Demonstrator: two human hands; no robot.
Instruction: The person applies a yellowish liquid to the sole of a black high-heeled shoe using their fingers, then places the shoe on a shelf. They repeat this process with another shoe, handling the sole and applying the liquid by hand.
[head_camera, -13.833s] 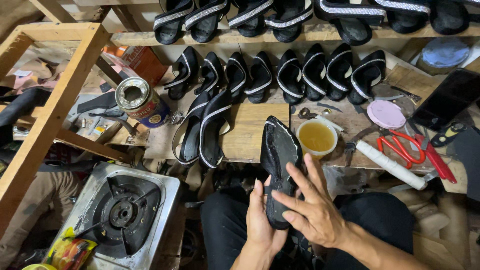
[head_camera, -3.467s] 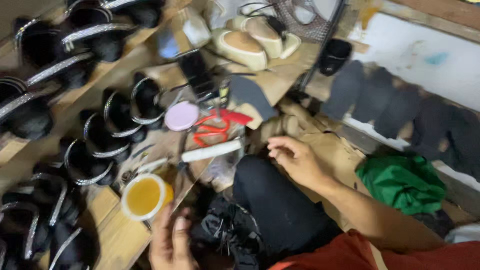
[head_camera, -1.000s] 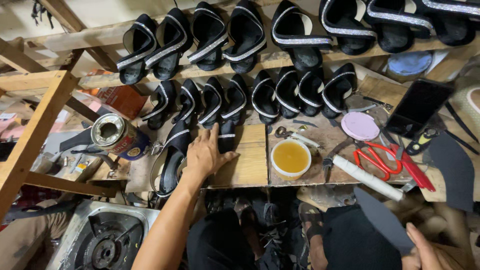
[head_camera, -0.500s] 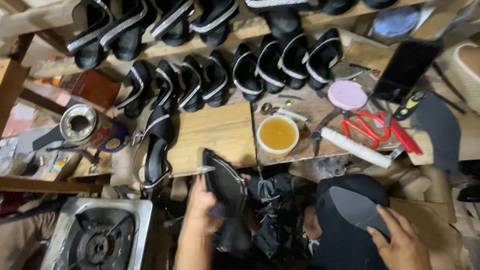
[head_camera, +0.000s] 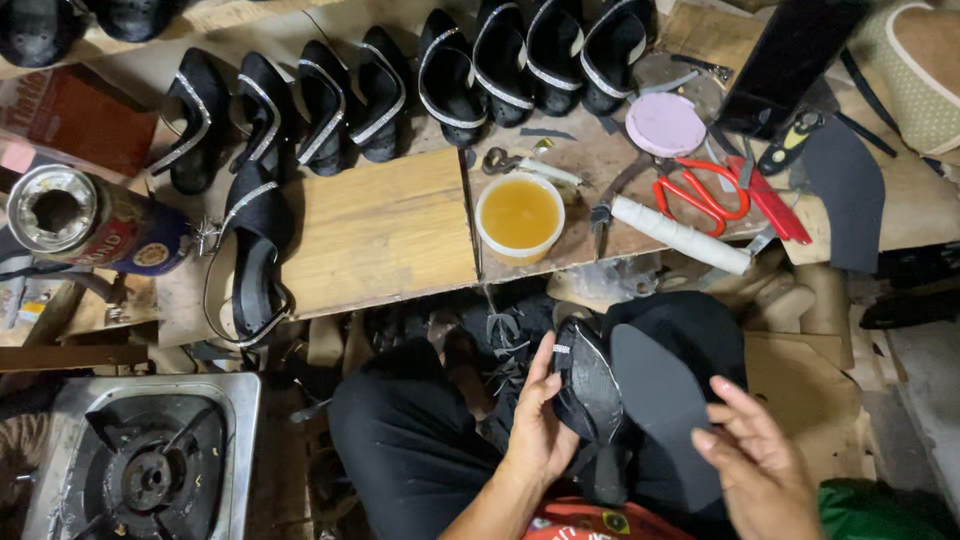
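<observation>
Gripping a black sandal (head_camera: 590, 390) along its edge, the left hand (head_camera: 540, 425) has its thumb and fingers curled round the shoe's side above the person's lap, the fingertips running up its rim. The sandal is turned bottom-side toward the camera; its dark surface shows a faint sheen, and its lower end disappears behind the palm and into shadow. The right hand (head_camera: 760, 465) is loosely open, fingers slightly bent, its fingertips resting on the edge of a flat sole piece (head_camera: 665, 410), a matte dark grey cut-out with a pointed toe and a long tapering body. Whether the thumb grips the piece from below cannot be told, and the wrist is cut off by the lower edge of the view. The sole piece lies just beside the sandal, overlapping its right side.

Below both hands are black trousers (head_camera: 410, 450) and dark scraps that are hard to make out in the gloom. Ahead lies a worn wooden workbench (head_camera: 380, 230). On it stand a round plastic tub of amber glue (head_camera: 519, 216), a white-wrapped tool handle (head_camera: 680, 235), red-handled scissors (head_camera: 700, 190) and a pale pink round lid (head_camera: 666, 124). A row of black sandals with glittering straps (head_camera: 400, 90) lines the far side, their tops cropped at the upper edge. To the left stand a dented metal can (head_camera: 80, 220) and a steel gas burner (head_camera: 140, 460); another dark sole blank (head_camera: 845, 190) lies at the right.
</observation>
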